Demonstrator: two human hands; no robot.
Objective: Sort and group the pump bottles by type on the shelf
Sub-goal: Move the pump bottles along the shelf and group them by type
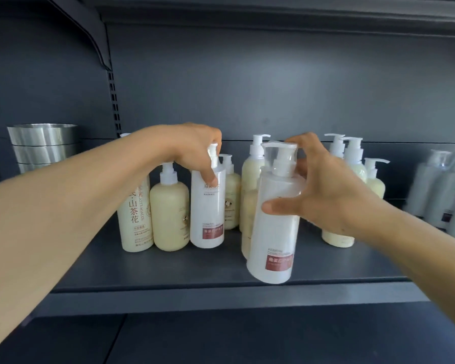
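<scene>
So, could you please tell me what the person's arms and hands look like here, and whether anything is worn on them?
Both forearms are bare as far as the view shows: no sleeves, gloves, watch or bracelets. The left hand and right hand show no rings on the fingers in view. Nails look short and unpainted.

Your left hand (pixel 195 151) is bare, and so is your right hand (pixel 326 190): plain fingers, plain knuckles, plain wrists. Your left forearm (pixel 76 206) runs uncovered from the wrist all the way to the lower left edge of the view. Your right forearm (pixel 418 248) is just as uncovered, out to the right edge. The wide lens makes both forearms look much thicker near the edges than at the wrists. The surface of both arms looks smooth and even, and the slight blur hides any finer detail.
</scene>
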